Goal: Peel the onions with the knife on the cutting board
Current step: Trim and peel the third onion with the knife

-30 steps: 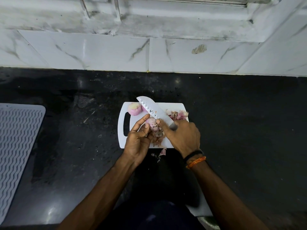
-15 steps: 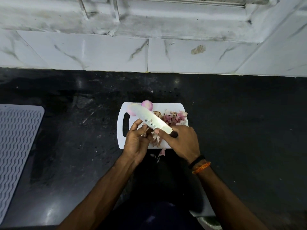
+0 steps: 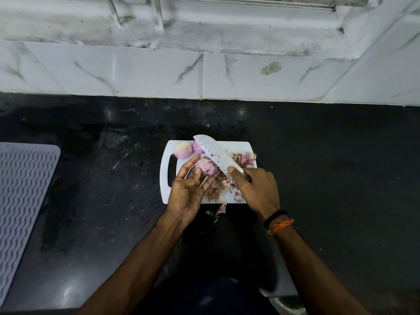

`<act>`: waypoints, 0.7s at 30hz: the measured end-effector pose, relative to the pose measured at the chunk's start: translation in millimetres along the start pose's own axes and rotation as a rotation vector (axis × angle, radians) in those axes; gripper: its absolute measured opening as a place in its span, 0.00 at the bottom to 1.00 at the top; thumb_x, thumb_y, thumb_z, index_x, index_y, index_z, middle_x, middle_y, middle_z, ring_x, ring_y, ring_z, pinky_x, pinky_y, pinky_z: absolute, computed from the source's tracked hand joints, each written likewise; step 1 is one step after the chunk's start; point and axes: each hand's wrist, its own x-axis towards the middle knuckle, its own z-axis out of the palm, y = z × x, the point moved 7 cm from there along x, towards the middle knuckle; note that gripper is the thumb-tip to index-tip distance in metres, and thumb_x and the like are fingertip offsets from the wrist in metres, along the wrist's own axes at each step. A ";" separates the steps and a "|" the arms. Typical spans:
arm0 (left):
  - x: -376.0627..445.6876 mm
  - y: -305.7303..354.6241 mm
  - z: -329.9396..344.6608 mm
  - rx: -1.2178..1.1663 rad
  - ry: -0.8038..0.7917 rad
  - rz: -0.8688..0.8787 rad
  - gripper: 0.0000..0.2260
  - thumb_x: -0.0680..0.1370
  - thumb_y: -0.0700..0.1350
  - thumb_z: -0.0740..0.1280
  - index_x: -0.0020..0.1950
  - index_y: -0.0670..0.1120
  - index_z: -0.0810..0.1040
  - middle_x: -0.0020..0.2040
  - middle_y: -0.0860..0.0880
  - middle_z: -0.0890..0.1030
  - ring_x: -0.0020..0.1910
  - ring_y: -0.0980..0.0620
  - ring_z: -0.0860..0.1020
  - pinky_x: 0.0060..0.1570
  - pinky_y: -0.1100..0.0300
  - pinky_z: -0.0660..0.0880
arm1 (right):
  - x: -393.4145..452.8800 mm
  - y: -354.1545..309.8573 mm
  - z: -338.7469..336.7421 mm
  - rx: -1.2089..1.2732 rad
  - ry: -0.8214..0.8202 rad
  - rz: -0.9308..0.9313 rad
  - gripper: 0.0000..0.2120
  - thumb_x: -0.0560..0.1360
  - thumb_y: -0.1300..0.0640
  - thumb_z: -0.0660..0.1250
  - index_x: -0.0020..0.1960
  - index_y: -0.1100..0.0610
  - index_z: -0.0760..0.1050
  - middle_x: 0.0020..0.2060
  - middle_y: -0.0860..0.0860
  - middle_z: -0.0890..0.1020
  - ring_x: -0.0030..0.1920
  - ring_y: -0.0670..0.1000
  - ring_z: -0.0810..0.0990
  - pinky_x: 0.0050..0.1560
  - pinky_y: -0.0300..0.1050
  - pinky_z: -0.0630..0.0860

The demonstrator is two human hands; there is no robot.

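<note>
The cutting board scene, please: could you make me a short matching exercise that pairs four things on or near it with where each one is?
Things:
1. knife
2. speckled onion
3. two peeled onions
4. skin scrap

Places:
A. far left corner of the cutting board
B. left hand
C. counter, just off the board's near edge
D. right hand

Pairs: 1-D, 2-B, 3-A, 4-C

Pinkish onion [image 3: 207, 167] under tilted knife [image 3: 217, 155], above white cutting board [image 3: 229, 196].

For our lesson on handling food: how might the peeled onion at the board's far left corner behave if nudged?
The peeled onion looks round, so it would probably roll. Its bare surface seems smooth, perhaps slippery. It lies near the cutting board edge, so it might roll off.
</note>
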 end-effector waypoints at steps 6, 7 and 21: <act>2.9 0.5 -2.0 -0.003 -0.013 0.022 0.22 0.72 0.29 0.63 0.66 0.41 0.76 0.54 0.43 0.84 0.54 0.47 0.83 0.63 0.45 0.76 | -3.3 -12.9 -0.8 -0.070 0.024 -0.051 0.31 0.72 0.28 0.56 0.32 0.55 0.74 0.27 0.49 0.79 0.30 0.50 0.80 0.37 0.54 0.80; 2.9 0.4 -2.3 0.001 -0.010 0.024 0.21 0.73 0.30 0.63 0.66 0.41 0.76 0.53 0.43 0.84 0.53 0.47 0.84 0.62 0.45 0.76 | -4.9 -17.3 -1.7 -0.082 0.030 -0.072 0.29 0.74 0.30 0.58 0.32 0.55 0.74 0.27 0.49 0.78 0.29 0.49 0.79 0.37 0.53 0.79; 5.3 -2.8 -7.9 0.010 0.048 0.030 0.18 0.72 0.33 0.67 0.62 0.40 0.77 0.54 0.42 0.84 0.53 0.45 0.84 0.56 0.47 0.81 | -13.4 -26.3 -6.7 -0.100 0.110 -0.192 0.25 0.78 0.39 0.64 0.28 0.47 0.62 0.22 0.42 0.68 0.25 0.43 0.70 0.30 0.41 0.64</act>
